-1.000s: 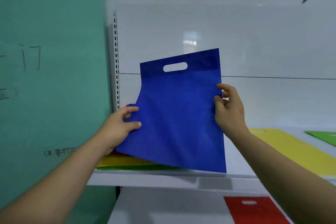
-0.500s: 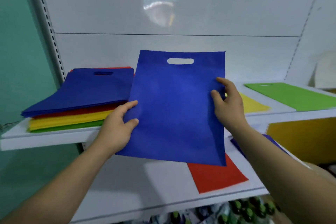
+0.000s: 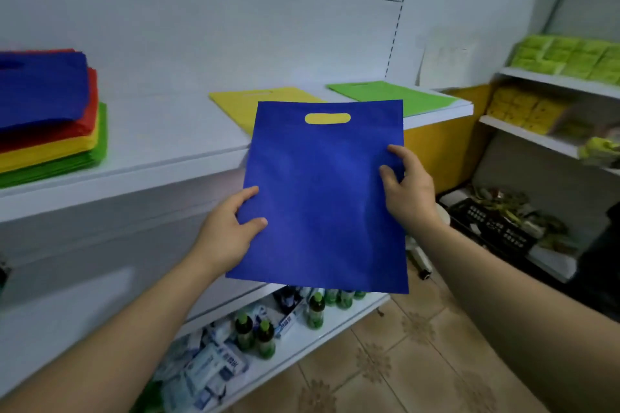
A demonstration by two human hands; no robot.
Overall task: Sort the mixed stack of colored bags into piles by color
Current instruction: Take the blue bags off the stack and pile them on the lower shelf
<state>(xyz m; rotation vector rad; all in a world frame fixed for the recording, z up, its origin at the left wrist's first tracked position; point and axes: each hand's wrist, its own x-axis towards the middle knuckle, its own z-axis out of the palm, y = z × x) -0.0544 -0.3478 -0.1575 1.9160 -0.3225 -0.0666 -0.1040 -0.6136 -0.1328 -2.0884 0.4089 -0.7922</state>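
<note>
**Blue bag held up by both side edges**

Holding a blue bag [image 3: 322,198] upright and flat, face toward the camera, in front of the upper shelf [image 3: 167,157] and its front rim. Pinched low on its left edge by the left hand [image 3: 228,235], thumb on the front, fingers behind. Gripped higher on its right edge by the right hand [image 3: 409,191], thumb and a fingertip curled over the front. Top edge level, handle slot showing the yellow bag [image 3: 248,104] lying flat on the shelf behind. Further right and apart from it, a green bag [image 3: 396,94], flat near the shelf's right end. At far left on the same shelf, the mixed stack [image 3: 50,121]: blue on top, then red, yellow, green. Between stack and yellow bag, a wide stretch of white shelf surface. Bottom edge hanging in the air above the lowest shelf [image 3: 302,342] with its bottles [image 3: 255,332]. To the right, tiled floor [image 3: 419,345].
</note>
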